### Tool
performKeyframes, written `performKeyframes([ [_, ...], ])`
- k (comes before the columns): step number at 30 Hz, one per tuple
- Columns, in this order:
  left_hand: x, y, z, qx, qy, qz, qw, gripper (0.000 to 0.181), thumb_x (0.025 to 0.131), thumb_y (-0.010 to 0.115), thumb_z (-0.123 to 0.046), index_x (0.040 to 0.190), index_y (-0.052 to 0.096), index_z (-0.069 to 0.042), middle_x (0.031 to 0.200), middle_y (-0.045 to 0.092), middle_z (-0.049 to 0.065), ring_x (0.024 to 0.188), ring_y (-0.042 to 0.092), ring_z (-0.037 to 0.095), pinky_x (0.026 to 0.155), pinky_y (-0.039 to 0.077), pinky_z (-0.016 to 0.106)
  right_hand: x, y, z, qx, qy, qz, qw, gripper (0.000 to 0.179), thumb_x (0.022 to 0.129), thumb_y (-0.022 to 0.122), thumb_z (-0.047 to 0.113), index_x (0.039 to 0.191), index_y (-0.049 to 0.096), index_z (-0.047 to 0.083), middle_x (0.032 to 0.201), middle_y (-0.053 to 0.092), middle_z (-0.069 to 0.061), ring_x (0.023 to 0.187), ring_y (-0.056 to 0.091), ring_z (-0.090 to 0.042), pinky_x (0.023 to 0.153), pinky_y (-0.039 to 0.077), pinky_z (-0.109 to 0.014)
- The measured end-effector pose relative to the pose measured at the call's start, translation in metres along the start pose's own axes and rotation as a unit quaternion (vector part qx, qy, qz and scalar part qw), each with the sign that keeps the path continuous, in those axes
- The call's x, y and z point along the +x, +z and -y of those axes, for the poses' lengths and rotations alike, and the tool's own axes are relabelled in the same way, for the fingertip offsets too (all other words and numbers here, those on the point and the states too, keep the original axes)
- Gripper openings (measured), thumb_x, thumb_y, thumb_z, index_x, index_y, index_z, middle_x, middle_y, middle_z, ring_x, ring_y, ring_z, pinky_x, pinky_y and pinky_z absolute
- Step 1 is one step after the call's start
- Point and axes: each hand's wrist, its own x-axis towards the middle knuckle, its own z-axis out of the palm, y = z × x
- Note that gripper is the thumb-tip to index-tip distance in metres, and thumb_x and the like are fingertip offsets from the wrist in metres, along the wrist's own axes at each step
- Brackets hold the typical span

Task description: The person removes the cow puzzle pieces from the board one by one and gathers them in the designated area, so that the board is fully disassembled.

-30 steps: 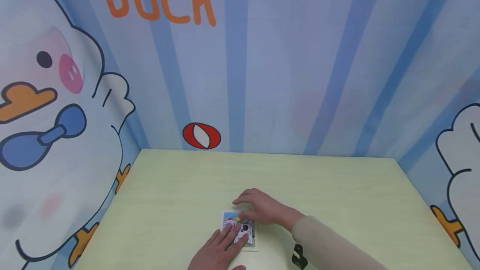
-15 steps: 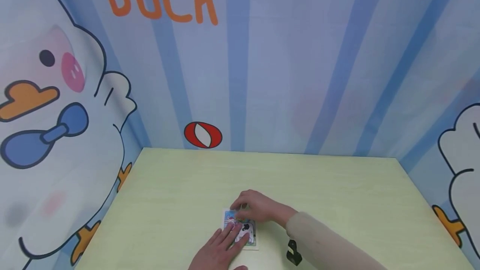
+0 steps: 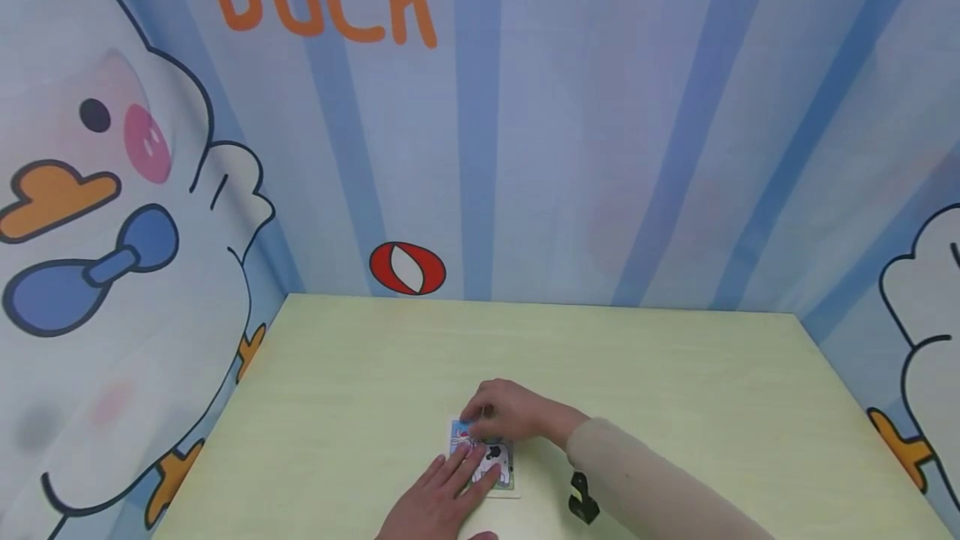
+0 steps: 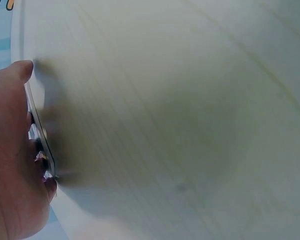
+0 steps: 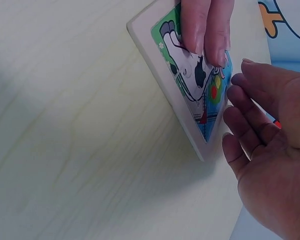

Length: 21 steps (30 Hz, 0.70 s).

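Observation:
A small pale-framed picture puzzle (image 3: 506, 473) with a spotted cow lies on the table, low in the head view. My left hand (image 3: 435, 500) rests on it, fingers straight and spread over the picture. At its far left corner, my right hand (image 3: 506, 408) has its thumb and index fingertip drawn together; what lies between them is mostly hidden. The right wrist view shows the picture puzzle (image 5: 192, 75) at a slant, left fingers on the cow and the right hand (image 5: 270, 120) curved at its edge. In the left wrist view, the left hand (image 4: 15, 150) covers most of the picture puzzle (image 4: 42, 135).
The pale green table (image 3: 360, 357) reaches back to a striped blue cloth wall (image 3: 555, 148) with duck prints and orange letters. A small black object (image 3: 583, 500) shows beside the right sleeve (image 3: 645, 473).
My right hand's index finger and thumb have come down and closed together at the puzzle's far left corner. The right forearm has shifted slightly left. My left hand stays on the puzzle.

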Motion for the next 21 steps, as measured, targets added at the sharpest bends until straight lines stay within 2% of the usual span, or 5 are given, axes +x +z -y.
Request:
performKeyframes([
  [8,0.0003,-0.0033,-0.0008,-0.021,-0.007,0.016,0.9996,0.071,0.108,0.041,-0.067,0.162,0.049,-0.021,0.165,0.049,0.009,0.151,0.048,0.028,0.110,0.052,0.048,0.0017,0.0011,-0.0006,0.018,0.030,0.003,0.9994,0.022,0.102,0.075,0.022,0.121,0.081,0.013,0.106,0.069,0.006,0.091,0.057,-0.006,0.090,0.051,-0.030],
  [21,0.0014,-0.0074,-0.0017,-0.036,-0.014,0.036,0.9986,0.071,0.109,0.039,-0.067,0.162,0.048,-0.021,0.166,0.048,0.009,0.151,0.047,0.028,0.111,0.051,0.048,-0.0004,-0.0025,0.0026,0.040,0.034,0.011,0.9986,0.022,0.102,0.074,0.021,0.121,0.081,0.011,0.106,0.068,0.005,0.092,0.058,-0.007,0.091,0.051,-0.031],
])
